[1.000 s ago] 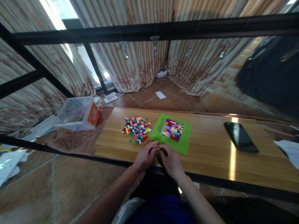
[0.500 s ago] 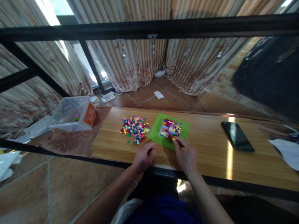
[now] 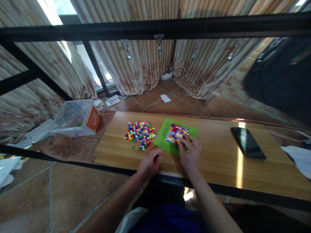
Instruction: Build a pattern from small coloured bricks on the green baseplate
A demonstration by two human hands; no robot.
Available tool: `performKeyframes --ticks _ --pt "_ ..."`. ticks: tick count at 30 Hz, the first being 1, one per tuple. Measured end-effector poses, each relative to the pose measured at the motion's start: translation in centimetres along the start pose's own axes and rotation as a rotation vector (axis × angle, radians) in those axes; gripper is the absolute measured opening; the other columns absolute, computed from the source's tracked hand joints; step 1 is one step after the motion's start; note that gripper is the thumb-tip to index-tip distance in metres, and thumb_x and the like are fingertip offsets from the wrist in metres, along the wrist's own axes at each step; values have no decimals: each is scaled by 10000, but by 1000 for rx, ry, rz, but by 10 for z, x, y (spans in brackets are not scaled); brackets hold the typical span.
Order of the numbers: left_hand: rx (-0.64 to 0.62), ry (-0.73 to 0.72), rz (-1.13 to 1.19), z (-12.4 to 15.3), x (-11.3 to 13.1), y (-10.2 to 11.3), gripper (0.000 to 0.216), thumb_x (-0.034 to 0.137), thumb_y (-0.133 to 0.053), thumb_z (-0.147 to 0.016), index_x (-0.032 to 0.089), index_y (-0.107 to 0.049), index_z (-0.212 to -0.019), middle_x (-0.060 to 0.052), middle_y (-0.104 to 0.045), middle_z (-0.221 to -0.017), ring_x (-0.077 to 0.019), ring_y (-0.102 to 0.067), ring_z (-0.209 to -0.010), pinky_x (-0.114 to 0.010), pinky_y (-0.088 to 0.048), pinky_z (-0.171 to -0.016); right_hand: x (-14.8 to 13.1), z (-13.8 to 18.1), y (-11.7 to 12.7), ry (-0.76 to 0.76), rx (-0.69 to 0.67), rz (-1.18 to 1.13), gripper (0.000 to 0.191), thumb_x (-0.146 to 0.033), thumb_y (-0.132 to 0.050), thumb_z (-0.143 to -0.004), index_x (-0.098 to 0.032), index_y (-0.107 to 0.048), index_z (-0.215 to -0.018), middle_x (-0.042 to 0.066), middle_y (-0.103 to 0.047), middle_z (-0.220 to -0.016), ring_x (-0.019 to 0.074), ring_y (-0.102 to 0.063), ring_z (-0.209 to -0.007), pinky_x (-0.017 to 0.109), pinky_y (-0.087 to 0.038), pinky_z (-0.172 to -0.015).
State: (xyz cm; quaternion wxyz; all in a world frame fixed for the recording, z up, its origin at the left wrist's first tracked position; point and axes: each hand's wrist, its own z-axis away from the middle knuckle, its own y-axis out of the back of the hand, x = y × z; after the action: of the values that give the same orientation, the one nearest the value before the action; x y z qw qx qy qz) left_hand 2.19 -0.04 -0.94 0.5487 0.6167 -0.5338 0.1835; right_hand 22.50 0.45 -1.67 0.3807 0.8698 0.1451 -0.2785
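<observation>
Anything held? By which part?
Right hand: at a small yellow brick by the near edge of the mosaic; too small to tell grip or part. Left hand: nothing visible.

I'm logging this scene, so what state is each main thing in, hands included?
Left hand: loosely curled
Right hand: fingers at brick patch, grip unclear
Brick patch: assembled, partly hidden by right hand
Green baseplate: flat, partly covered
Loose bricks: heaped, colours mixed
Phone: flat, screen dark
Plastic box: open, some pieces inside
Curtains: hanging in folds
</observation>
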Motion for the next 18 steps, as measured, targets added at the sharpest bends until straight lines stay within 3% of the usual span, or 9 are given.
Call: performKeyframes --ticks 18 --pt "-6 -29 -30 1 0 0 221 166 -525 -924 185 -633 -1115 -69 -713 -978 -181 -676 -935 -321 -556 -872 -2 -2 -14 -187 53 -212 181 -358 -667 -833 -219 -779 -799 97 -610 -1161 221 -581 -1028 423 -476 -938"
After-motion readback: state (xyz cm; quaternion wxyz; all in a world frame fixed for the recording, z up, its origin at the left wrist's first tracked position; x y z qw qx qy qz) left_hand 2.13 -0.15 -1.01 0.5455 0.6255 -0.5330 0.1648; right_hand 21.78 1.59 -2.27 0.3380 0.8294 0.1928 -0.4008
